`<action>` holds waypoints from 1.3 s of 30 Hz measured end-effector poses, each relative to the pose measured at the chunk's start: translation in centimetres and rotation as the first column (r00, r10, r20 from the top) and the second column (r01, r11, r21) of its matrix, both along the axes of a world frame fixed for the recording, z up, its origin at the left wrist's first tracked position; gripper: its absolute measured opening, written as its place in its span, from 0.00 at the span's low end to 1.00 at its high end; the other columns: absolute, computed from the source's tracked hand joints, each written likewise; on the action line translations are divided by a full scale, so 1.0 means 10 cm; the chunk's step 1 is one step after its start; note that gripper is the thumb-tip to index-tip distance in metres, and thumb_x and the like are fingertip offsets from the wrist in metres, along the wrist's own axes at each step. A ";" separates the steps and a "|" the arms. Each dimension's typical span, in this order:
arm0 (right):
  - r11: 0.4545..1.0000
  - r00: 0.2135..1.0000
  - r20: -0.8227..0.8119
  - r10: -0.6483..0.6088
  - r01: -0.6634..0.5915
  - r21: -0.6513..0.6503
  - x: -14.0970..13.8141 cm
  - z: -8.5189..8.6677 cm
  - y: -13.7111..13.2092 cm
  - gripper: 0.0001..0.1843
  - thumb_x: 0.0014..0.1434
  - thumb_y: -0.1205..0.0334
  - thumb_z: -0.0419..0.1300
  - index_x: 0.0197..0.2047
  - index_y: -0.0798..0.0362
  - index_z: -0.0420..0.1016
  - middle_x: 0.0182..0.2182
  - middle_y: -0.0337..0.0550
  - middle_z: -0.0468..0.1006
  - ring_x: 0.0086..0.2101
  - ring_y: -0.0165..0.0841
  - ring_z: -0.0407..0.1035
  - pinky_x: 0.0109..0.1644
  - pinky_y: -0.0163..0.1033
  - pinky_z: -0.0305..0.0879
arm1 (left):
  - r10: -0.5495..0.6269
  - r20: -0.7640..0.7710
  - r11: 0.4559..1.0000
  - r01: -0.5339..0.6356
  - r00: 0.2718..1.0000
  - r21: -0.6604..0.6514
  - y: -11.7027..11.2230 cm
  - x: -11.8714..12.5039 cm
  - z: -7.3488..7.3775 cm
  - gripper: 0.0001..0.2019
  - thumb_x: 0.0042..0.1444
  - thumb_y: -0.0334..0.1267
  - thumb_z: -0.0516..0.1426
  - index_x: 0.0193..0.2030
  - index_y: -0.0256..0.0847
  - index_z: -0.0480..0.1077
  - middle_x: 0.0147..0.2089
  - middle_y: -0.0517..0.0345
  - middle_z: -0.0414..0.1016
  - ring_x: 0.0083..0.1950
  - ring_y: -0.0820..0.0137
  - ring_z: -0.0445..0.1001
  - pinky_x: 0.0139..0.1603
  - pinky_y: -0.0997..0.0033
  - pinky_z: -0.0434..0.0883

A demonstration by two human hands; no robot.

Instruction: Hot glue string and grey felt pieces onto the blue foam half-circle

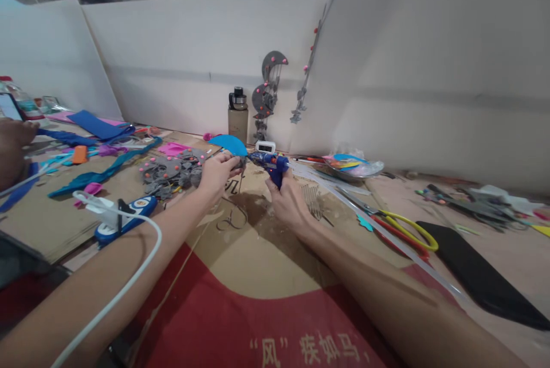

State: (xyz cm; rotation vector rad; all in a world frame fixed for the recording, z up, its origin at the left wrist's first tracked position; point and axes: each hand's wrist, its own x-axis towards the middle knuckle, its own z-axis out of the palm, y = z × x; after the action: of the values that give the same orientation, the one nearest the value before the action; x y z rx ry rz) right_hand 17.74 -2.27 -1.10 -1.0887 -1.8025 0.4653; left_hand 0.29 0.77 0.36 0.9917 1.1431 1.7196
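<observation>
My right hand (287, 202) is wrapped round the handle of a blue hot glue gun (275, 165), whose nozzle points left. A long clear glue stick (339, 191) appears to trail from its back end. Close to the nozzle, my left hand (220, 172) pinches a small grey felt piece (242, 163), partly covered by the fingers. Just behind those fingers is a bright blue half-disc (231, 143); I cannot tell whether the hand touches it. Left of my left hand lies a pile of grey felt shapes with pink and orange dots (172, 170).
Scissors with yellow and red handles (404, 230) and a black phone-like slab (481, 273) lie right. A blue power strip (126, 219) with a white cable is left. Behind stand a bottle (238, 118) and a white panel with hanging grey crescents (266, 98). Another person's hand (15, 141) is far left.
</observation>
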 end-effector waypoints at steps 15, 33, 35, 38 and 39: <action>0.909 0.977 0.169 -0.126 0.182 -0.374 0.52 0.13 0.48 0.12 0.43 0.60 0.64 0.21 0.52 0.64 0.22 0.44 0.71 0.30 0.40 0.69 0.37 0.48 0.65 | -0.091 -0.098 0.991 0.099 0.991 0.087 -0.14 0.18 0.07 0.12 0.40 0.40 0.65 0.24 0.34 0.68 0.27 0.59 0.70 0.30 0.75 0.72 0.37 0.71 0.75; 0.919 0.791 -0.606 0.086 -0.298 -0.259 -0.06 0.19 0.09 0.14 0.48 0.53 0.60 0.34 0.51 0.64 0.25 0.31 0.65 0.23 0.23 0.56 0.25 0.31 0.56 | -0.084 -0.272 0.988 0.116 0.959 0.106 -0.34 0.33 0.18 0.12 0.42 0.43 0.64 0.27 0.36 0.72 0.29 0.58 0.74 0.31 0.71 0.73 0.38 0.70 0.74; 0.949 0.829 -0.553 0.081 -0.234 -0.211 -0.02 0.19 0.13 0.11 0.49 0.53 0.59 0.30 0.52 0.66 0.24 0.32 0.64 0.23 0.24 0.56 0.25 0.31 0.55 | -0.173 -0.201 0.978 0.192 0.964 0.079 -0.31 0.33 0.16 0.12 0.42 0.42 0.64 0.27 0.35 0.71 0.30 0.57 0.74 0.32 0.72 0.73 0.41 0.69 0.75; 0.973 0.857 -0.511 0.062 -0.166 -0.162 0.00 0.17 0.16 0.11 0.50 0.54 0.58 0.30 0.53 0.67 0.23 0.33 0.65 0.24 0.25 0.56 0.27 0.32 0.56 | -0.212 -0.146 0.974 0.221 0.966 0.055 -0.31 0.35 0.16 0.11 0.44 0.41 0.63 0.27 0.35 0.70 0.31 0.56 0.73 0.32 0.73 0.74 0.40 0.69 0.75; 0.976 0.862 -0.504 0.057 -0.154 -0.153 0.00 0.17 0.16 0.11 0.51 0.54 0.57 0.30 0.53 0.68 0.23 0.33 0.65 0.24 0.25 0.56 0.27 0.33 0.56 | -0.208 -0.124 0.975 0.215 0.970 0.052 -0.32 0.35 0.17 0.10 0.44 0.40 0.63 0.27 0.35 0.69 0.31 0.56 0.73 0.32 0.73 0.74 0.39 0.69 0.76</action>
State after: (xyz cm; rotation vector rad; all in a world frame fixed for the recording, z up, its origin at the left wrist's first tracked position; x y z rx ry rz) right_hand 17.75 -0.68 0.61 -0.8900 -1.3778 0.9128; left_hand 3.80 -2.45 2.09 1.2235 1.0194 1.5523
